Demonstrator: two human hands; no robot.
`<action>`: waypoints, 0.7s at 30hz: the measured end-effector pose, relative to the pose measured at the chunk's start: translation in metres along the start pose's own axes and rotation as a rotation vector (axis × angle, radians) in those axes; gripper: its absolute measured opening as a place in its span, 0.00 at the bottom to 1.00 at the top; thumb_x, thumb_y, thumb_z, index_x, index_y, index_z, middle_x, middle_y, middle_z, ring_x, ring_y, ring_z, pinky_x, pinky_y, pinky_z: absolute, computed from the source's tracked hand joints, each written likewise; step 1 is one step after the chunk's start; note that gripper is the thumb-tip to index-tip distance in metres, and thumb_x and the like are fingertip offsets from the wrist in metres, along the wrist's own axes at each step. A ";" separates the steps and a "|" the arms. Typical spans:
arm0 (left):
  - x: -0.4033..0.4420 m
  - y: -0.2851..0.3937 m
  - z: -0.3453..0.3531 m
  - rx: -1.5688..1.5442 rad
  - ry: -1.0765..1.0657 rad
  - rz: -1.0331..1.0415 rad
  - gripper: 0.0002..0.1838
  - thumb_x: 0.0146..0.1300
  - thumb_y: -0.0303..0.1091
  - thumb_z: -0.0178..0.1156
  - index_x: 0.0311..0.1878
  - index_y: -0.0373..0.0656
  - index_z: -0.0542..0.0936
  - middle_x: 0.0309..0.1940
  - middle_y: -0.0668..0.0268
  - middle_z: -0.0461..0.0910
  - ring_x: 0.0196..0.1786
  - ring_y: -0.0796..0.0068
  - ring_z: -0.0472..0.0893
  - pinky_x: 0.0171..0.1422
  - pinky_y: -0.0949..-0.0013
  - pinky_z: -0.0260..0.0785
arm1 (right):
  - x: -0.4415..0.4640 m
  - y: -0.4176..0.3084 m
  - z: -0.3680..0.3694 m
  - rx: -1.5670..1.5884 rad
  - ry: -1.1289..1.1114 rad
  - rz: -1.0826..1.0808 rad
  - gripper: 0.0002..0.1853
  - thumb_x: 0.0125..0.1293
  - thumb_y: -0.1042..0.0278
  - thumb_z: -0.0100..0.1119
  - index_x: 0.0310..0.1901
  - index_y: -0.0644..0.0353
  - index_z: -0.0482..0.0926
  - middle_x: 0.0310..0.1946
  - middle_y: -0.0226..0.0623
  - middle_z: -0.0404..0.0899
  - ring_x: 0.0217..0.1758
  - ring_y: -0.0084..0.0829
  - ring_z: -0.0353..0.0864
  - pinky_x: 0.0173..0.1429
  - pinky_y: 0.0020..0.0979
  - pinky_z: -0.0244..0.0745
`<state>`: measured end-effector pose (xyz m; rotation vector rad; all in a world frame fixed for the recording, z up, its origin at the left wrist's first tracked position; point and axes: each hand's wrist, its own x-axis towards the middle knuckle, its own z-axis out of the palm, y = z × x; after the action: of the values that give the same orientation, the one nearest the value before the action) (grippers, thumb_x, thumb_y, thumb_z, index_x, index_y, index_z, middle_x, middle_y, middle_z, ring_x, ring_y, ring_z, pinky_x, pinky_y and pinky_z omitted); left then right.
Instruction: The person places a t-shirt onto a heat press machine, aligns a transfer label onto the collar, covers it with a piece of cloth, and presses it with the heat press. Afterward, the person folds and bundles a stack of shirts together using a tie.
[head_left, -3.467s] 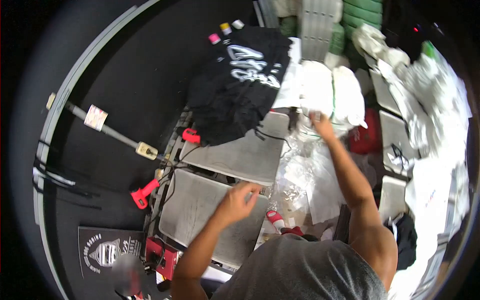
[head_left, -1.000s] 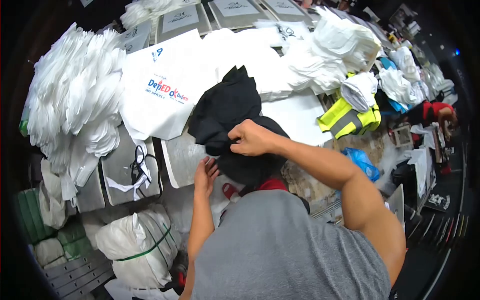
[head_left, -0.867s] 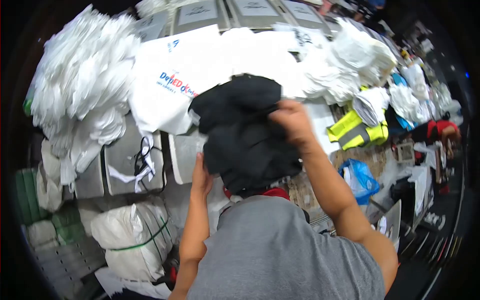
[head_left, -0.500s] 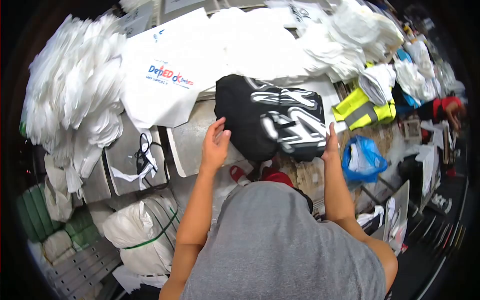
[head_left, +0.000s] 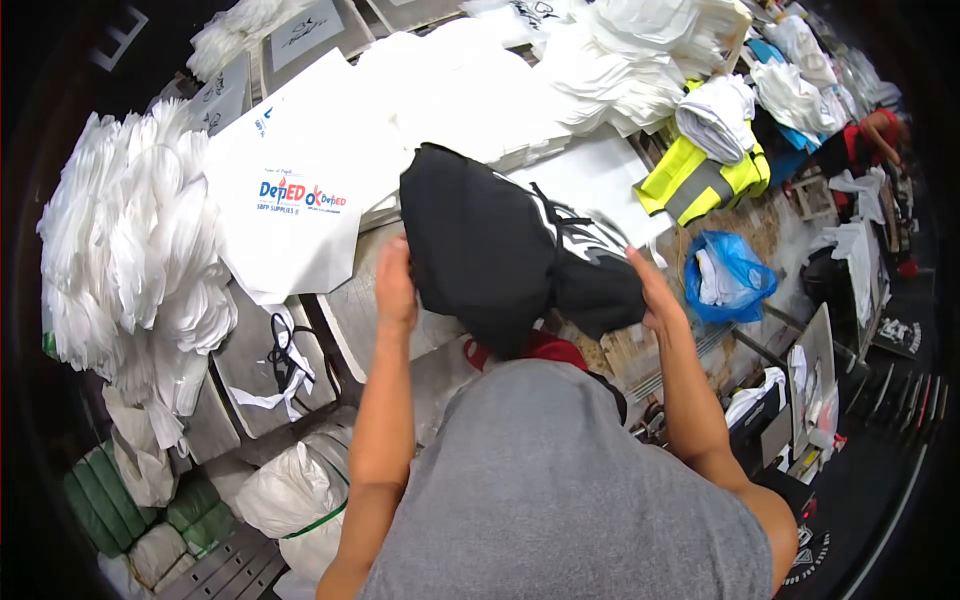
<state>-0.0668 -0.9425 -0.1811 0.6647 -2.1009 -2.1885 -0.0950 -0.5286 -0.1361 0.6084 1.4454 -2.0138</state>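
A bundle of black printed cloth [head_left: 480,250] with bold white graphics is in front of me, above my lap, bunched and sagging in the middle. A thin black cord lies across its printed side. My left hand [head_left: 396,290] is closed at the cloth's left edge, its fingertips partly hidden. At the right edge, my right hand [head_left: 658,295] grips the cloth, thumb on top. Just beyond lies a white sheet bag [head_left: 290,235] with red and blue lettering, on a stack of similar white pieces.
Thick white stacks [head_left: 130,240] stand at left, with more white stacks [head_left: 640,60] at back right. A yellow-green reflective vest [head_left: 700,185] and blue plastic bag [head_left: 730,275] lie to the right. Wrapped bales [head_left: 295,490] sit lower left. Another person in red [head_left: 875,140] is at far right.
My left hand has come against the cloth's left edge and closed on it. The cloth has bunched and tilted, hiding much of its white print. The view has shifted slightly.
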 end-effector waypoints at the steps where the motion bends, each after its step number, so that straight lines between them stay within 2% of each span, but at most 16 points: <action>1: 0.002 0.032 -0.003 -0.125 -0.028 0.065 0.22 0.79 0.46 0.49 0.62 0.39 0.77 0.51 0.65 0.82 0.49 0.76 0.79 0.56 0.71 0.71 | -0.003 0.011 -0.001 -0.015 -0.003 -0.011 0.39 0.68 0.35 0.63 0.59 0.72 0.77 0.49 0.47 0.86 0.45 0.32 0.87 0.48 0.31 0.81; 2: 0.006 0.052 -0.007 -0.248 -0.059 0.136 0.21 0.79 0.45 0.51 0.60 0.36 0.78 0.48 0.65 0.82 0.47 0.77 0.78 0.56 0.69 0.72 | -0.008 0.014 0.002 -0.011 -0.006 -0.020 0.39 0.68 0.35 0.63 0.59 0.72 0.77 0.49 0.47 0.86 0.45 0.32 0.87 0.48 0.31 0.81; 4: 0.024 0.041 -0.022 -0.176 -0.039 0.102 0.23 0.79 0.46 0.51 0.61 0.35 0.78 0.49 0.64 0.83 0.49 0.75 0.79 0.58 0.69 0.72 | -0.014 0.016 0.011 -0.962 0.059 -0.010 0.36 0.65 0.34 0.65 0.49 0.70 0.84 0.38 0.46 0.88 0.38 0.31 0.85 0.41 0.33 0.79; 5: 0.032 0.028 -0.030 -0.104 -0.012 0.049 0.25 0.79 0.47 0.52 0.62 0.34 0.78 0.50 0.62 0.83 0.51 0.74 0.80 0.60 0.68 0.72 | -0.013 0.026 0.017 -1.103 -0.011 -0.140 0.31 0.64 0.36 0.68 0.40 0.65 0.85 0.25 0.35 0.82 0.30 0.26 0.79 0.34 0.33 0.74; 6: 0.037 0.011 -0.039 -0.100 -0.010 0.046 0.25 0.79 0.47 0.52 0.62 0.34 0.78 0.50 0.62 0.83 0.51 0.74 0.80 0.60 0.68 0.72 | -0.018 0.033 0.031 -1.267 -0.065 -0.302 0.31 0.61 0.37 0.71 0.32 0.66 0.83 0.22 0.40 0.80 0.27 0.32 0.80 0.33 0.36 0.74; 8: 0.035 -0.022 -0.054 0.441 0.149 0.230 0.26 0.78 0.48 0.54 0.65 0.34 0.78 0.53 0.58 0.84 0.54 0.70 0.81 0.62 0.67 0.72 | -0.026 0.026 0.060 -1.511 -0.249 -0.284 0.29 0.59 0.39 0.71 0.29 0.64 0.83 0.26 0.49 0.83 0.32 0.48 0.84 0.38 0.43 0.77; 9: 0.019 0.001 -0.056 0.344 0.056 0.113 0.26 0.76 0.46 0.56 0.66 0.33 0.77 0.56 0.55 0.84 0.56 0.66 0.82 0.63 0.66 0.71 | -0.026 0.031 0.072 -1.464 -0.197 -0.462 0.26 0.59 0.43 0.71 0.23 0.63 0.81 0.24 0.49 0.82 0.32 0.51 0.83 0.38 0.45 0.76; 10: 0.010 0.010 -0.058 0.342 0.078 0.086 0.26 0.76 0.46 0.56 0.66 0.33 0.77 0.56 0.55 0.84 0.56 0.66 0.82 0.63 0.66 0.71 | -0.027 0.031 0.083 -1.462 -0.135 -0.573 0.19 0.60 0.51 0.71 0.27 0.62 0.82 0.26 0.47 0.81 0.34 0.50 0.82 0.40 0.45 0.76; 12: -0.002 0.018 -0.064 0.265 0.196 0.217 0.23 0.75 0.43 0.57 0.62 0.35 0.80 0.53 0.55 0.85 0.56 0.66 0.82 0.63 0.65 0.71 | -0.031 0.020 0.115 -1.382 -0.118 -0.707 0.10 0.61 0.63 0.69 0.32 0.61 0.82 0.31 0.45 0.81 0.40 0.49 0.81 0.44 0.43 0.76; 13: -0.014 0.028 -0.065 0.265 0.215 0.198 0.23 0.75 0.43 0.57 0.62 0.35 0.80 0.53 0.55 0.85 0.56 0.66 0.82 0.63 0.65 0.71 | -0.024 0.021 0.128 -1.324 -0.213 -0.875 0.07 0.61 0.67 0.68 0.34 0.61 0.81 0.33 0.43 0.81 0.40 0.48 0.81 0.45 0.42 0.76; 14: -0.026 0.039 -0.063 0.373 0.275 0.298 0.20 0.73 0.40 0.59 0.59 0.36 0.81 0.50 0.56 0.85 0.53 0.67 0.83 0.60 0.65 0.72 | -0.017 0.023 0.139 -1.254 -0.301 -1.042 0.05 0.61 0.72 0.67 0.35 0.61 0.81 0.34 0.42 0.81 0.41 0.47 0.81 0.46 0.42 0.76; 15: -0.035 0.046 -0.059 0.481 0.329 0.402 0.17 0.72 0.37 0.61 0.57 0.37 0.82 0.47 0.57 0.85 0.50 0.69 0.83 0.57 0.66 0.74 | -0.011 0.023 0.147 -1.315 -0.399 -1.015 0.05 0.62 0.75 0.64 0.39 0.61 0.82 0.37 0.43 0.81 0.46 0.47 0.80 0.51 0.42 0.76; 16: -0.044 0.047 -0.053 0.475 0.338 0.399 0.17 0.72 0.37 0.61 0.57 0.37 0.82 0.47 0.57 0.85 0.50 0.69 0.83 0.57 0.66 0.74 | 0.001 0.028 0.152 -1.313 -0.465 -1.056 0.07 0.61 0.75 0.64 0.41 0.60 0.83 0.38 0.44 0.82 0.47 0.48 0.80 0.53 0.43 0.76; 18: -0.067 0.050 -0.039 0.282 0.176 0.344 0.11 0.69 0.31 0.63 0.51 0.38 0.83 0.43 0.59 0.85 0.43 0.70 0.84 0.48 0.67 0.76 | 0.014 0.034 0.165 -1.374 -0.515 -1.048 0.08 0.61 0.73 0.62 0.41 0.62 0.84 0.37 0.45 0.82 0.48 0.49 0.80 0.55 0.44 0.76; 20: -0.091 0.048 -0.018 0.356 0.088 0.437 0.09 0.67 0.27 0.63 0.49 0.37 0.83 0.41 0.59 0.84 0.38 0.70 0.84 0.42 0.69 0.77 | 0.040 0.043 0.166 -1.506 -0.609 -1.066 0.08 0.59 0.71 0.62 0.40 0.62 0.84 0.39 0.46 0.82 0.48 0.48 0.81 0.56 0.44 0.77; 21: -0.096 0.043 -0.010 0.369 0.047 0.478 0.09 0.67 0.27 0.63 0.48 0.37 0.83 0.40 0.59 0.84 0.37 0.69 0.84 0.42 0.68 0.77 | 0.052 0.047 0.168 -1.667 -0.681 -1.005 0.08 0.59 0.70 0.62 0.39 0.62 0.84 0.40 0.46 0.82 0.48 0.48 0.81 0.56 0.44 0.77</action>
<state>0.0124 -0.9249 -0.1133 0.1848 -2.3539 -1.5440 -0.1056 -0.7097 -0.1506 -1.5110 2.3481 -0.5704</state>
